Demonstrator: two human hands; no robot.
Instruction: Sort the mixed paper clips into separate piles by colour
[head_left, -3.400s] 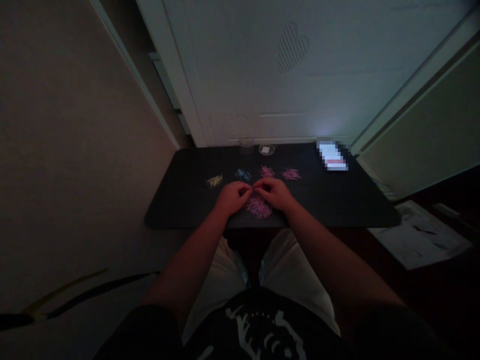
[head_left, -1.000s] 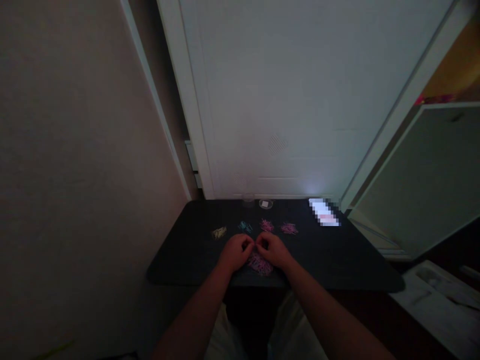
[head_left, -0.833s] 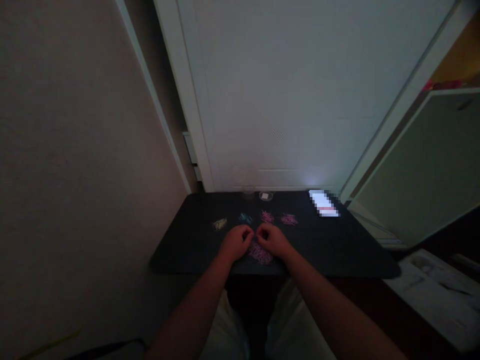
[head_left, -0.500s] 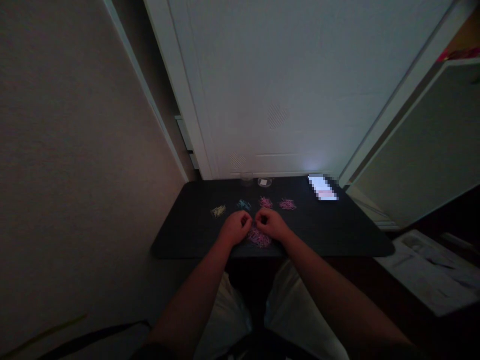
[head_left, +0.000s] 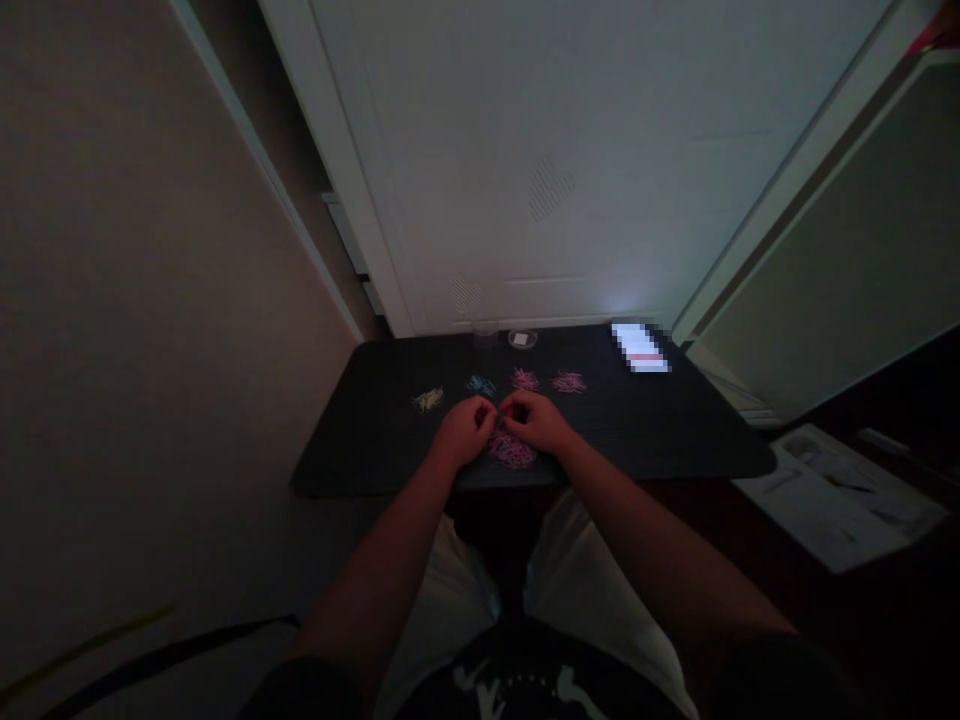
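My left hand [head_left: 466,430] and my right hand [head_left: 534,420] meet almost fingertip to fingertip at the far side of a mixed pile of small thin sticks [head_left: 513,450], mostly pink and purple. Both hands have thumb and fingers pinched together; whatever lies between them is too small and dark to make out. Beyond the hands, smaller piles form a rough row: pale yellow sticks [head_left: 428,400], blue sticks [head_left: 481,384], pink sticks [head_left: 525,380] and more pink sticks [head_left: 569,382] to the right.
Everything lies on a dark table [head_left: 660,440] against a white panel [head_left: 480,150]. A clear round container [head_left: 485,334] and a clear lid with a white label [head_left: 523,340] stand at the back edge. A lit phone [head_left: 640,347] lies at the back right.
The whole scene has shifted slightly up and left as the camera tilts. My hands keep their pinched pose, with the fingertips a little closer together.
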